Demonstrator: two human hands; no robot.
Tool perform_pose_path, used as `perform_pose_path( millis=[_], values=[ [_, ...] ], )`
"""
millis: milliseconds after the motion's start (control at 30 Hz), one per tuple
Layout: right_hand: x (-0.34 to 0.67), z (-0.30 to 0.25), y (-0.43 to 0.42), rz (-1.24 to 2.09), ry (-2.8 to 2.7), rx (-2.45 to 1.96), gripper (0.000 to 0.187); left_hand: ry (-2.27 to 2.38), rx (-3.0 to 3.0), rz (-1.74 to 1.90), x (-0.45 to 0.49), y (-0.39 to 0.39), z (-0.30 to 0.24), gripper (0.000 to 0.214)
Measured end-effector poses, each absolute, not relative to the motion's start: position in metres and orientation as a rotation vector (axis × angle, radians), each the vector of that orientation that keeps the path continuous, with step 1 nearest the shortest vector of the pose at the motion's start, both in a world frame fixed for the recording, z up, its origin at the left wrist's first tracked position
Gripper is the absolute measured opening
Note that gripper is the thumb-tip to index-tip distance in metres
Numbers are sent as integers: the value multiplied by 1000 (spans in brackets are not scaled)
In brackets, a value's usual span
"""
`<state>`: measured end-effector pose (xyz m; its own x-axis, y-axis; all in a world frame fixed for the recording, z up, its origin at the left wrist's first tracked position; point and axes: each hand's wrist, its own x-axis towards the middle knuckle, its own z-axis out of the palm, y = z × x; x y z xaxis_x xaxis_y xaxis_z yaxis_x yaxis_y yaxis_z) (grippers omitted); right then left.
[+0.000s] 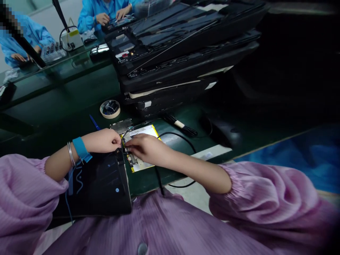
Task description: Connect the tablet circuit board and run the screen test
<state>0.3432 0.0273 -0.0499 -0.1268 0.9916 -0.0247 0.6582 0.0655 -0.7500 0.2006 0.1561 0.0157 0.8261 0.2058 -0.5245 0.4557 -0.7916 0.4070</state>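
Observation:
A silvery-white, yellow-edged flat battery pack with a circuit board along its left side lies on the bench in front of me. My right hand reaches over it, thumb and fingers pinched together at the board; what is between them is hidden. At the board's left edge my left hand is closed, its fingertips curled out of sight beside a thin dark wire. Below my left forearm sits a black flat panel with pale lettering. A blue wrist strap circles my left wrist.
Stacked black panels in foam rise behind the board. Nearby are a tape ring holding small parts, a blue pen, a bundled black cable and a dark mouse-like object. Co-workers in blue sit across the bench.

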Motion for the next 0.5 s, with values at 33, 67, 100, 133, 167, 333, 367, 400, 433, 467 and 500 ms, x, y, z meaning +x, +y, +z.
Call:
perform_pose_path(
  millis=[33, 67, 100, 133, 167, 333, 367, 400, 433, 467, 500],
  values=[
    [342, -48, 32, 964, -1796, -1649, 22, 491, 2464, -627, 200, 156, 17, 17],
    [341, -46, 36, 1059, -1772, -1645, 22, 495, 2453, -625, 200, 156, 17, 17],
    [341, -45, 40, 1148, -1757, -1632, 21, 500, 2441, -622, 199, 156, 18, 17],
    [341, -45, 44, 1245, -1735, -1617, 20, 502, 2427, -620, 199, 156, 18, 17],
    [342, -44, 48, 1336, -1708, -1603, 19, 503, 2409, -622, 199, 157, 18, 17],
    [342, -43, 58, 1580, -1587, -1567, 10, 519, 2325, -636, 198, 157, 17, 16],
    [342, -43, 58, 1591, -1571, -1571, 9, 529, 2317, -636, 197, 157, 16, 16],
    [343, -43, 57, 1589, -1558, -1579, 9, 540, 2313, -632, 196, 156, 15, 16],
    [343, -43, 57, 1578, -1549, -1589, 10, 551, 2313, -624, 195, 155, 14, 18],
    [343, -44, 56, 1561, -1542, -1600, 11, 563, 2317, -613, 193, 154, 12, 19],
    [344, -45, 55, 1541, -1538, -1609, 12, 573, 2326, -599, 191, 153, 11, 21]
  ],
)
